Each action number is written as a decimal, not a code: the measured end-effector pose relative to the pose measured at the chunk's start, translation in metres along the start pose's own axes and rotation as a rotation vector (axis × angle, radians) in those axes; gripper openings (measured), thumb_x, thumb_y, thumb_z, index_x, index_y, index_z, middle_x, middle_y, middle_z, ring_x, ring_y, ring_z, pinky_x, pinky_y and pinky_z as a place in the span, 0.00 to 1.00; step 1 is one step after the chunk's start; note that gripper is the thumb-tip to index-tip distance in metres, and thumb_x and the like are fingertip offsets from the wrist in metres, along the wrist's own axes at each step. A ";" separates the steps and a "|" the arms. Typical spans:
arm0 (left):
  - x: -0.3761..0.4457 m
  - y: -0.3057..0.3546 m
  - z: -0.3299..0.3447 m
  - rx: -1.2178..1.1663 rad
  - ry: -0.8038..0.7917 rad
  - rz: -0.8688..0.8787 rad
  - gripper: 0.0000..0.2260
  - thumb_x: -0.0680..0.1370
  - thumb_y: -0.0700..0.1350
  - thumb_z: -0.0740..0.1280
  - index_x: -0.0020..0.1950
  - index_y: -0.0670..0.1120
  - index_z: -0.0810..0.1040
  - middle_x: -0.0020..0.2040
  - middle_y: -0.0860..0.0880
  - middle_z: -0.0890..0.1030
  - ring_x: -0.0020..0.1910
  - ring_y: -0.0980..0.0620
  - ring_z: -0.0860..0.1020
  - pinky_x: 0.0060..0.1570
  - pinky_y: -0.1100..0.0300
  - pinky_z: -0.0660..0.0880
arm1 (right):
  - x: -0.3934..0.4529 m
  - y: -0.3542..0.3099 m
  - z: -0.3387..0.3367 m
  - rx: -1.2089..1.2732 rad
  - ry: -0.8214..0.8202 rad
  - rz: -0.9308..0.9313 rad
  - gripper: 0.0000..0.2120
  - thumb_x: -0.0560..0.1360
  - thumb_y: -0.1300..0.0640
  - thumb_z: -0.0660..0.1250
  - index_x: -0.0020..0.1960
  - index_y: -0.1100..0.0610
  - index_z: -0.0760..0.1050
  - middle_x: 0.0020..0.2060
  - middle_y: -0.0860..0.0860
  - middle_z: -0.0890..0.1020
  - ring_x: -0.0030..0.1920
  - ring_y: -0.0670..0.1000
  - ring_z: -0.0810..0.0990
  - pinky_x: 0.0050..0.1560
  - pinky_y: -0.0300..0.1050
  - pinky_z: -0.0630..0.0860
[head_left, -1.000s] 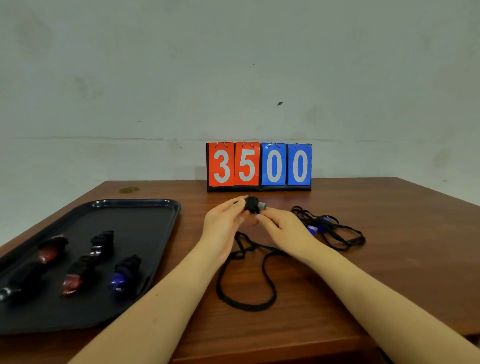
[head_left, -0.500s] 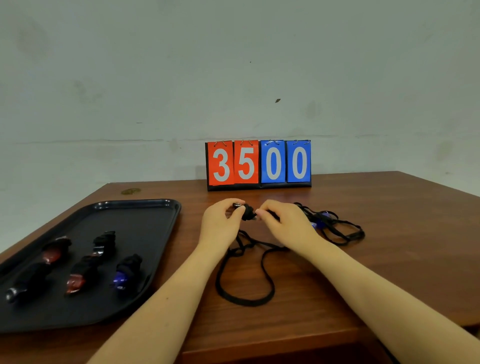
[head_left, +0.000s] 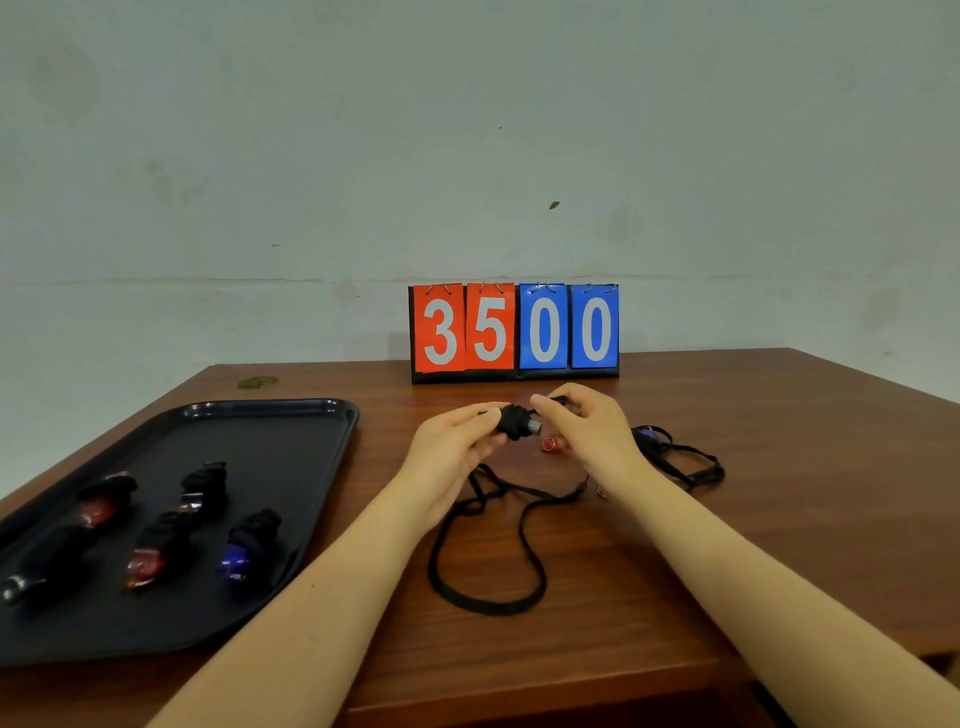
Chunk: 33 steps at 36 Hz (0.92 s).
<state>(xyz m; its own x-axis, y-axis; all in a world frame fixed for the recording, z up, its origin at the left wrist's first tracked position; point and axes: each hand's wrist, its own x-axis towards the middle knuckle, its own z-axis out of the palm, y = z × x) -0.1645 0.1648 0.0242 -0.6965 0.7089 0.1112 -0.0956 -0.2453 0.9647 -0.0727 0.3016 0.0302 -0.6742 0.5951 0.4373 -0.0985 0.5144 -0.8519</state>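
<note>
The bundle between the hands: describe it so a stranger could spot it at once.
Find the scoreboard reading 3500 at the back of the table; just in front of it the left hand and right hand meet. Between them is a small bundle wound in black cord with a silver end. Unlike the bundles on the tray, it is held and trails a loose cord loop.

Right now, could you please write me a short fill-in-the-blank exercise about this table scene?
1. The flip scoreboard at the back of the table reads ____.
2. The left hand and the right hand together hold a small bundle wound in cord of the colour ____.
3. The tray lies on the person's ____ side.

Missing words: 3500; black; left.
</note>
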 end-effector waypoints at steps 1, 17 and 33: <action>0.000 0.001 0.000 -0.083 -0.014 -0.015 0.11 0.79 0.39 0.64 0.61 0.41 0.80 0.56 0.45 0.83 0.56 0.51 0.81 0.54 0.61 0.78 | 0.000 0.000 0.000 0.018 -0.019 0.020 0.06 0.77 0.52 0.67 0.44 0.53 0.79 0.33 0.47 0.80 0.32 0.43 0.76 0.32 0.31 0.73; -0.006 0.008 0.004 -0.605 0.052 -0.095 0.07 0.79 0.38 0.63 0.56 0.41 0.78 0.48 0.43 0.85 0.55 0.49 0.81 0.49 0.59 0.77 | -0.007 -0.002 0.012 -0.233 -0.052 -0.240 0.05 0.79 0.56 0.63 0.48 0.51 0.78 0.33 0.44 0.77 0.35 0.42 0.75 0.41 0.36 0.73; 0.001 0.005 0.007 -0.336 0.358 -0.054 0.13 0.78 0.37 0.67 0.62 0.38 0.76 0.53 0.42 0.80 0.49 0.50 0.80 0.53 0.58 0.77 | -0.015 -0.004 0.007 -0.889 -0.047 -0.783 0.05 0.73 0.58 0.70 0.49 0.56 0.79 0.36 0.49 0.79 0.35 0.49 0.77 0.29 0.41 0.74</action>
<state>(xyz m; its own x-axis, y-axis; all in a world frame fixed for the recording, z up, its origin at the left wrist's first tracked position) -0.1611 0.1688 0.0310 -0.8795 0.4687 -0.0826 -0.3209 -0.4559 0.8302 -0.0677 0.2863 0.0250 -0.6846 -0.0867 0.7237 0.0344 0.9879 0.1510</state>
